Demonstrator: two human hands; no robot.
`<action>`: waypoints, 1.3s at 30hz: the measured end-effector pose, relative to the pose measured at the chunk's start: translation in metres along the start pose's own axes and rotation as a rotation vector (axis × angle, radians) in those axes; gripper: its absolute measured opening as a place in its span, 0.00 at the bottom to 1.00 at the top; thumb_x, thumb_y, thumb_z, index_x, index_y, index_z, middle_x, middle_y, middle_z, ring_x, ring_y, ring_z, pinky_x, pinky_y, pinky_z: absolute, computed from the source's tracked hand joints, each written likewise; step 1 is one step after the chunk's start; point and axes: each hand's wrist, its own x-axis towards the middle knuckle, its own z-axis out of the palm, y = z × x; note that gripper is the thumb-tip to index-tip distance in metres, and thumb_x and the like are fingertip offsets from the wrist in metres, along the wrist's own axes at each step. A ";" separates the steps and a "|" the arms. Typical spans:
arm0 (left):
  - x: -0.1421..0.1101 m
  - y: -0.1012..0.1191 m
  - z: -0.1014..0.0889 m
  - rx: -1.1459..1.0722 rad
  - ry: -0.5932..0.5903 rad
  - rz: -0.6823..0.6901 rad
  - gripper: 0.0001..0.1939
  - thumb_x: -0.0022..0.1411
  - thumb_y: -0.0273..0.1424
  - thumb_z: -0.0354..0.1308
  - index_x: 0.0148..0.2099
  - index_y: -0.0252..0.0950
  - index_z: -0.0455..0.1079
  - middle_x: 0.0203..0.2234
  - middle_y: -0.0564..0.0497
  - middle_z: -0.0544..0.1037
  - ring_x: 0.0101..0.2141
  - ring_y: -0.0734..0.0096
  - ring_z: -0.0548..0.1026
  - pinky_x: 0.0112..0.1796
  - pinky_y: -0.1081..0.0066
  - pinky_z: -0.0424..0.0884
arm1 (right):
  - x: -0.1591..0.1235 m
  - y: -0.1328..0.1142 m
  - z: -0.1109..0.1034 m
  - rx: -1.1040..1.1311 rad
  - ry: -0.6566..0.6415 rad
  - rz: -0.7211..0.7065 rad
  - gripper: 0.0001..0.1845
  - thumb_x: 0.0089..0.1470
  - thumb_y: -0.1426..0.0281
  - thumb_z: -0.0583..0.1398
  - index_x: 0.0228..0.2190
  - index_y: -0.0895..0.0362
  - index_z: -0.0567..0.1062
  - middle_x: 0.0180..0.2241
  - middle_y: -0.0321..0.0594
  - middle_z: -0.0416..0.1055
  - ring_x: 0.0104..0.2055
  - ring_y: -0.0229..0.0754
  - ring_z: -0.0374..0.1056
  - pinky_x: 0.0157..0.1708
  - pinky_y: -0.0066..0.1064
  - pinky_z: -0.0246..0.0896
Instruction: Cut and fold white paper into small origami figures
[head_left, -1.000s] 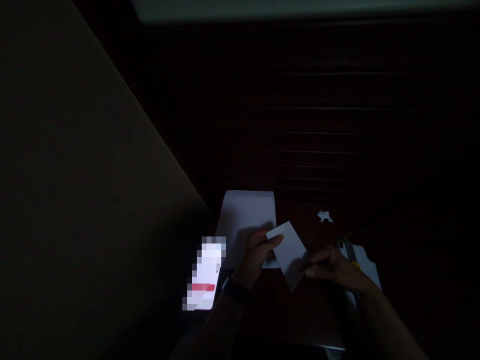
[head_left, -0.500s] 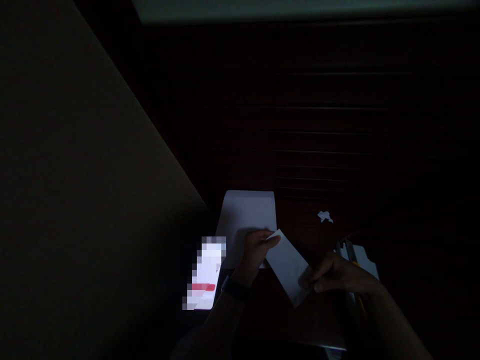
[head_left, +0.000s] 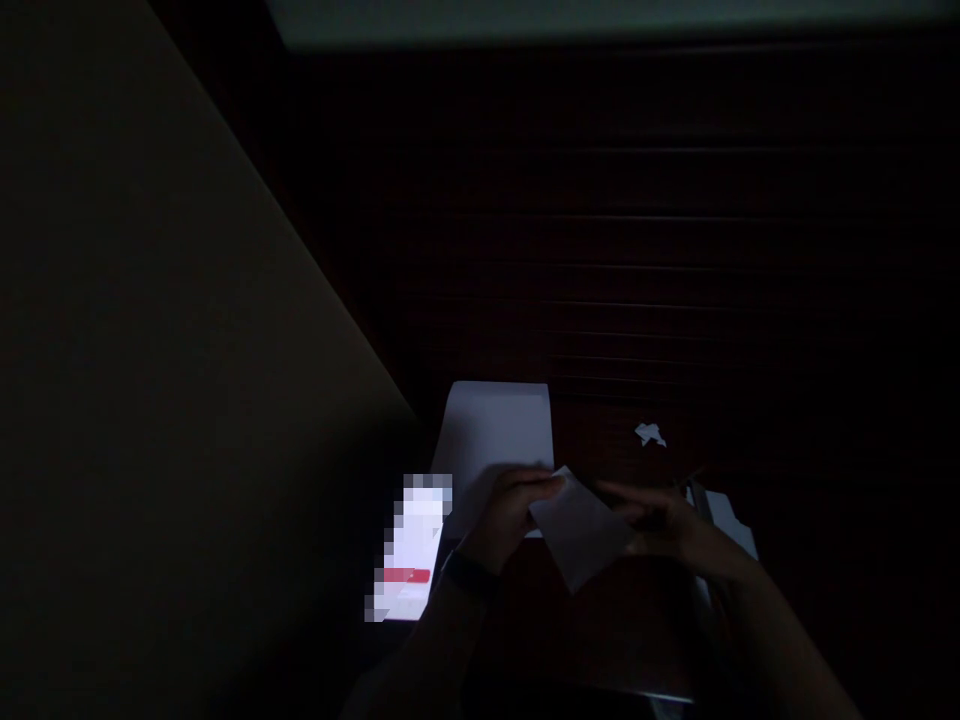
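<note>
A small white sheet of paper (head_left: pixel 581 535) is held up off the dark table, tilted with one corner pointing down. My left hand (head_left: pixel 517 505) pinches its upper left corner, thumb on top; a dark band circles that wrist. At the sheet's right edge my right hand (head_left: pixel 664 520) grips it, with the thumb low and the fingers reaching behind the paper. Part of the right fingers is hidden or lost in the dark.
Beyond my left hand lies a larger white paper stack (head_left: pixel 499 425). A lit phone (head_left: pixel 416 550), partly pixelated, is at its left. A small folded white paper piece (head_left: pixel 650 434) rests farther back. White paper (head_left: pixel 727 520) lies right, beside a dark wooden panelled wall.
The sheet has turned and now looks shorter and squarer. My right hand has shifted slightly up, its fingers moving behind the paper's right edge. My left hand keeps its corner.
</note>
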 end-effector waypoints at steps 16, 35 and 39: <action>0.002 -0.004 0.020 0.151 -0.019 0.218 0.16 0.53 0.34 0.59 0.45 0.35 0.74 0.34 0.47 0.78 0.32 0.66 0.74 0.29 0.73 0.66 | 0.024 0.020 0.018 -0.103 0.470 -0.016 0.18 0.48 0.56 0.60 0.21 0.59 0.72 0.20 0.36 0.70 0.19 0.34 0.64 0.18 0.24 0.56; 0.005 -0.015 0.026 0.373 0.228 0.409 0.14 0.55 0.36 0.58 0.42 0.35 0.76 0.35 0.47 0.80 0.34 0.64 0.76 0.32 0.72 0.71 | 0.024 0.020 0.017 -0.011 0.353 0.048 0.19 0.49 0.56 0.60 0.33 0.59 0.75 0.32 0.44 0.74 0.35 0.46 0.71 0.26 0.32 0.70; 0.003 -0.013 0.028 0.376 0.203 0.385 0.14 0.54 0.37 0.59 0.40 0.35 0.76 0.33 0.46 0.80 0.33 0.64 0.77 0.31 0.71 0.71 | 0.022 0.021 0.017 -0.038 0.137 0.192 0.23 0.48 0.54 0.60 0.38 0.60 0.75 0.36 0.49 0.75 0.29 0.45 0.73 0.19 0.29 0.68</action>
